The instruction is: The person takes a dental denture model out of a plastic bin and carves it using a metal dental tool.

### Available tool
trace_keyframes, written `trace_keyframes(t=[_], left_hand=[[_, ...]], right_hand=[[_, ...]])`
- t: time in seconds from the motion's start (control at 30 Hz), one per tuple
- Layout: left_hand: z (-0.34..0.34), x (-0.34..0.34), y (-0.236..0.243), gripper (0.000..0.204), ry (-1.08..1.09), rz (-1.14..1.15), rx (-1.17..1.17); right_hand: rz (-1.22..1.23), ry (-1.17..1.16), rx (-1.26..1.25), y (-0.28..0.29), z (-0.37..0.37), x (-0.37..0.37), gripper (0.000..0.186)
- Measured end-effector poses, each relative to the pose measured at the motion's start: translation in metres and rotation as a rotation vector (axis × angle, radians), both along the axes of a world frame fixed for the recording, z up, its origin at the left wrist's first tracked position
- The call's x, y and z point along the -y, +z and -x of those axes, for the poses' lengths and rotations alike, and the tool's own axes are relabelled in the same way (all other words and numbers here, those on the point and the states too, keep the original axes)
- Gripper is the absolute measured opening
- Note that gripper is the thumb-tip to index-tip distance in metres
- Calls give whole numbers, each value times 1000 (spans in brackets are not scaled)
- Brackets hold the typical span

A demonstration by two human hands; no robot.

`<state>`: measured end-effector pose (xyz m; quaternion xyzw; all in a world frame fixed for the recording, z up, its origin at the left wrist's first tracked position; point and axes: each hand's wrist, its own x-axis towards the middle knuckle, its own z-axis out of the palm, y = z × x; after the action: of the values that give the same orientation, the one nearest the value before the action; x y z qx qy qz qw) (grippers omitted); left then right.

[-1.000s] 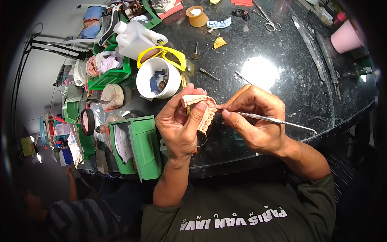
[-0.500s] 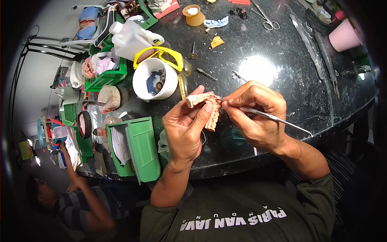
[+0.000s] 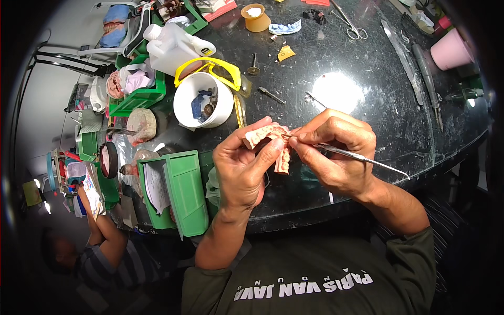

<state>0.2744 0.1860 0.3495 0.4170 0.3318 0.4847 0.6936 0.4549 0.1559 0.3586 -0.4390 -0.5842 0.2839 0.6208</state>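
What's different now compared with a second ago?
The left hand has shifted slightly right, turning the tooth model it holds. At lower left, a co-worker's arm has reached up toward the papers. Nothing was let go: the right hand still grips the metal tool; the white tub and yellow goggles stayed put.

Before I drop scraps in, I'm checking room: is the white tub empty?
Not empty: dark blue pieces and a brownish round piece show inside the white tub.
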Motion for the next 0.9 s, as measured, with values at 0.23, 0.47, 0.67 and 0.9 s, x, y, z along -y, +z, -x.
trace_keyframes(t=[0.23,0.47,0.67,0.9], left_hand=[[0,-1,-5,35,15,-39,27],[-3,-3,-5,32,14,1,119],[-3,-2,-4,32,13,26,111],[-4,-1,-3,32,-5,21,123]], right_hand=[[-20,34,-2,-4,-1,0,13],[-71,10,-58,-7,3,1,15],[-94,12,28,-4,0,0,16],[-63,-53,10,-2,2,0,14]])
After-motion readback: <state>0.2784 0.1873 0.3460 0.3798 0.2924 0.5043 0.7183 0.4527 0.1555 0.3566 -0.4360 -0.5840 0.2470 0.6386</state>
